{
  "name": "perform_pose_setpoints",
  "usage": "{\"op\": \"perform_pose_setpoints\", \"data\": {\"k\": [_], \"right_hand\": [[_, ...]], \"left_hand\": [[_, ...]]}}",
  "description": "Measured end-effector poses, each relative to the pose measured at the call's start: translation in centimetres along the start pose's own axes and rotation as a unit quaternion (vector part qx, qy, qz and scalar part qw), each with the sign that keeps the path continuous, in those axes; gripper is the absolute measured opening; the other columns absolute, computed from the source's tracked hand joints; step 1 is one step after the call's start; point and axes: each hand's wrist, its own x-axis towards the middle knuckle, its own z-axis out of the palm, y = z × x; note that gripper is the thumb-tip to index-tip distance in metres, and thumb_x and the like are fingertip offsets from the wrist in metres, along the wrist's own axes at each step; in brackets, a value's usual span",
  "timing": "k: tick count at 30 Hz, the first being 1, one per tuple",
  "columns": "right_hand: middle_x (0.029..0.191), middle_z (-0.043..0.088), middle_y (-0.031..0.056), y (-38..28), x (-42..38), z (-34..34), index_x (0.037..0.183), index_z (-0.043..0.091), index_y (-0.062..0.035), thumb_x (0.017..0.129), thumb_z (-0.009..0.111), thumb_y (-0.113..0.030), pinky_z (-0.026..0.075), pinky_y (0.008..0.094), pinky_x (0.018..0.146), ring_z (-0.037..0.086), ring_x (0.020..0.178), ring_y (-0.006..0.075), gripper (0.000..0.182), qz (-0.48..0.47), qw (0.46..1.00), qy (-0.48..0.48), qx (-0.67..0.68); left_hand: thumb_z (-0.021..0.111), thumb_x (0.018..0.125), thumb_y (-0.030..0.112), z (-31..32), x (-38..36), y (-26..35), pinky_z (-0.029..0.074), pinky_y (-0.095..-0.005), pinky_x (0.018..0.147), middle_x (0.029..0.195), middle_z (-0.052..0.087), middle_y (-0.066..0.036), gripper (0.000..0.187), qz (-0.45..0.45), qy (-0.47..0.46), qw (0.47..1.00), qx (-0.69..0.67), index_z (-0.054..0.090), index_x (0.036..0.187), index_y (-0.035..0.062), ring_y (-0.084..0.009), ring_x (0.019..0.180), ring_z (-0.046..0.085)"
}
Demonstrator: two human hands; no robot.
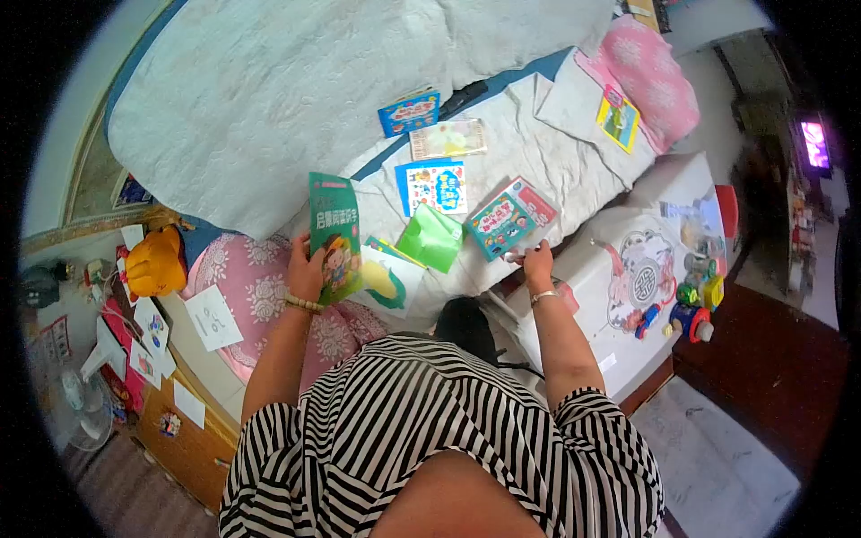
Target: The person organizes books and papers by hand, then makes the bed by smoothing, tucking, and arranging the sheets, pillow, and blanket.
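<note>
My left hand (306, 272) grips a green children's book (334, 238) by its left edge, with the cover facing up. A teal picture book (499, 224) overlaps a pink-and-grey one (536, 203) on the bed. At their lower right corner is my right hand (538, 263), its fingers curled together; I cannot tell what small thing is in them. Between my hands lie a bright green folder (431, 238) and a sheet with a yellow corn picture (385, 285). Just beyond is a blue-and-white book (434, 187).
Farther up the bed (574, 161) lie a pale packet (447, 139), a blue book (410, 114) and a yellow book (618, 120) by a pink pillow (650, 81). At right, a white-covered table (592, 269) holds toys and jars. An orange bag (155, 261) and loose sheets are at left.
</note>
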Motion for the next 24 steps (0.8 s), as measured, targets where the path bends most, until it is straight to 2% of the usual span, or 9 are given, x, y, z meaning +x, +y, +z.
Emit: {"op": "perform_pose_setpoints", "data": {"k": [5, 7, 8, 10, 15, 17, 20, 21, 24], "right_hand": [[0.08, 0.058, 0.0164, -1.4, -1.7, -1.6, 0.097, 0.048, 0.005, 0.074, 0.043, 0.006, 0.049, 0.0318, 0.053, 0.06, 0.061, 0.022, 0.024, -0.122, 0.974, 0.067, -0.178], [0.079, 0.058, 0.0159, -1.7, -2.0, -1.8, 0.099, 0.047, 0.0047, 0.075, 0.042, 0.006, 0.047, 0.0315, 0.054, 0.059, 0.058, 0.0212, 0.024, -0.168, 0.975, 0.088, -0.112], [0.079, 0.058, 0.0159, -1.9, -2.0, -1.9, 0.099, 0.047, 0.0047, 0.075, 0.042, 0.006, 0.047, 0.0315, 0.054, 0.059, 0.058, 0.0212, 0.024, -0.172, 0.975, 0.09, -0.109], [0.077, 0.057, 0.015, -2.9, -2.9, -1.9, 0.098, 0.047, 0.0049, 0.076, 0.042, 0.006, 0.047, 0.0309, 0.054, 0.058, 0.058, 0.0197, 0.022, -0.228, 0.966, 0.114, -0.05], [0.086, 0.056, 0.0141, -4.9, -3.6, -2.5, 0.097, 0.046, 0.0045, 0.078, 0.044, 0.005, 0.048, 0.0284, 0.054, 0.058, 0.061, 0.0171, 0.02, -0.196, 0.973, 0.123, 0.007], [0.089, 0.056, 0.013, -5.8, -4.4, -2.7, 0.098, 0.047, 0.0036, 0.078, 0.045, 0.004, 0.049, 0.0272, 0.054, 0.058, 0.064, 0.0159, 0.019, -0.191, 0.975, 0.108, 0.046], [0.093, 0.055, 0.0072, -8.0, -6.7, -3.2, 0.106, 0.047, -0.0042, 0.079, 0.047, 0.003, 0.049, 0.024, 0.056, 0.057, 0.075, 0.0144, 0.028, -0.087, 0.96, -0.085, 0.251], [0.093, 0.055, 0.0072, -8.9, -8.0, -3.4, 0.106, 0.047, -0.0042, 0.079, 0.047, 0.003, 0.049, 0.024, 0.056, 0.057, 0.075, 0.0144, 0.028, -0.089, 0.96, -0.087, 0.251], [0.098, 0.057, 0.005, -10.4, -10.9, -3.4, 0.111, 0.047, -0.0013, 0.079, 0.05, -0.001, 0.05, 0.0231, 0.057, 0.058, 0.08, 0.0121, 0.032, -0.04, 0.929, -0.275, 0.244]], "left_hand": [[0.052, 0.078, 0.005, 0.3, -3.3, 0.9, 0.043, -0.0319, 0.079, 0.101, 0.055, -0.016, 0.034, 0.022, 0.005, 0.996, 0.088, 0.044, 0.111, -0.0005, -0.0233, 0.092, 0.055], [0.052, 0.078, 0.003, 0.6, -4.4, 1.9, 0.043, -0.0314, 0.079, 0.101, 0.055, -0.016, 0.033, -0.008, 0.005, 0.995, 0.102, 0.045, 0.109, -0.0003, -0.022, 0.092, 0.054], [0.052, 0.078, 0.003, 1.1, -4.3, 0.4, 0.043, -0.0313, 0.078, 0.101, 0.054, -0.013, 0.033, 0.013, -0.001, 1.0, -0.022, 0.044, 0.11, -0.0021, -0.0199, 0.09, 0.054], [0.052, 0.078, 0.003, 1.3, -4.8, 1.2, 0.043, -0.031, 0.078, 0.101, 0.055, -0.013, 0.032, 0.005, -0.002, 1.0, -0.027, 0.045, 0.109, -0.0021, -0.0194, 0.09, 0.053], [0.051, 0.081, 0.006, 0.6, -4.1, 0.7, 0.044, -0.0292, 0.075, 0.096, 0.058, -0.013, 0.028, 0.041, 0.012, 0.999, -0.009, 0.048, 0.107, -0.001, -0.0174, 0.087, 0.056], [0.052, 0.081, 0.007, 0.1, -3.6, 0.6, 0.042, -0.0286, 0.081, 0.102, 0.055, -0.012, 0.031, 0.03, -0.005, 0.999, -0.039, 0.047, 0.11, -0.0027, -0.0173, 0.093, 0.052], [0.05, 0.082, 0.008, -0.2, -4.1, 4.1, 0.043, -0.0288, 0.08, 0.103, 0.055, -0.011, 0.03, -0.01, -0.007, 0.996, -0.088, 0.048, 0.109, -0.0029, -0.0182, 0.093, 0.053], [0.05, 0.082, 0.008, -0.3, -4.2, 5.4, 0.043, -0.0288, 0.08, 0.103, 0.055, -0.011, 0.03, -0.008, -0.004, 0.996, -0.089, 0.048, 0.109, -0.0029, -0.0182, 0.093, 0.053], [0.048, 0.083, 0.009, 0.1, -3.6, 7.4, 0.044, -0.0293, 0.08, 0.104, 0.055, -0.011, 0.029, 0.04, -0.043, 0.997, -0.058, 0.048, 0.11, -0.0025, -0.0196, 0.094, 0.053]]}}
